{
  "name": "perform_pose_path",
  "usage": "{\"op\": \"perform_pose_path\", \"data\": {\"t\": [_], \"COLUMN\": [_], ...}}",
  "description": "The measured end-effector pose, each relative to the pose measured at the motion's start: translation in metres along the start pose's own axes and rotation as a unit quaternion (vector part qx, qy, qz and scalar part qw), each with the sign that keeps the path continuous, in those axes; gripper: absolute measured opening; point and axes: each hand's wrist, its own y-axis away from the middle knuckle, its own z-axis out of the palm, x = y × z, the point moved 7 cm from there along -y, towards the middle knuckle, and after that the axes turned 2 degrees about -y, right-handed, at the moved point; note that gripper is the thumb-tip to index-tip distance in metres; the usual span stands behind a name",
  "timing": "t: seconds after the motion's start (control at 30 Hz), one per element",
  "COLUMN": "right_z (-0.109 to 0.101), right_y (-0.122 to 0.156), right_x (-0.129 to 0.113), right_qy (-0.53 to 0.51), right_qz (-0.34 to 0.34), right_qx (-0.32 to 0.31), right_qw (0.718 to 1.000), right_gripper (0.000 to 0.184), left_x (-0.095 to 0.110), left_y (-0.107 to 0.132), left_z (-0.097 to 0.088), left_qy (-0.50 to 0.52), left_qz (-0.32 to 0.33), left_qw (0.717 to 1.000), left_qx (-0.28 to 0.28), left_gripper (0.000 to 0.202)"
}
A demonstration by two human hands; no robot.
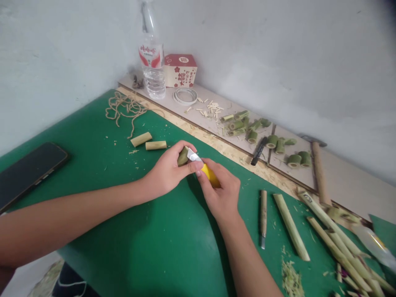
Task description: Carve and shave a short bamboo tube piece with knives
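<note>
My left hand (168,169) is closed around a short green piece of bamboo (183,157) above the green table top. A yellow utility knife (210,175) is gripped in my right hand (221,187). Its silver blade end (193,155) lies against the bamboo piece, and my left thumb rests by the blade. Part of the bamboo is hidden by my left fingers. Just beyond my left hand lie two pale split bamboo pieces, one tilted (141,139) and one level (156,145).
A chisel (263,218), a bamboo strip (291,227) and longer bamboo lengths (337,239) lie to the right. A phone (31,173) and twine (123,107) are left. On the back ledge stand a water bottle (153,70), a box (181,72), cut bamboo pieces (238,125) and a hammer (320,173).
</note>
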Motion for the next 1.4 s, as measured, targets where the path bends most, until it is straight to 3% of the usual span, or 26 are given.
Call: {"op": "perform_pose_path", "data": {"t": [0.3, 0.6, 1.27, 1.4], "right_z": [0.0030, 0.0039, -0.0001, -0.0008], "right_y": [0.0003, -0.0003, -0.0010, -0.0012], "right_x": [0.0022, 0.0027, 0.0002, -0.0008], "right_qy": [-0.030, -0.049, -0.015, -0.016], "right_qz": [0.008, 0.006, 0.006, -0.002], "right_qx": [-0.031, -0.049, -0.004, 0.002], "right_qw": [0.999, 0.998, 1.000, 1.000], "right_gripper": [0.024, 0.023, 0.023, 0.021], "left_x": [0.0010, 0.0042, -0.0030, -0.0048], "left_y": [0.0035, 0.0062, 0.0019, 0.0038], "left_z": [0.0021, 0.0036, -0.0020, -0.0004], "left_qy": [0.028, 0.026, -0.031, -0.006], "left_qz": [0.033, 0.047, 0.024, 0.016], "left_qw": [0.999, 0.998, 0.999, 1.000], "left_qx": [0.003, -0.015, 0.002, 0.006], "left_gripper": [0.057, 0.050, 0.036, 0.044]}}
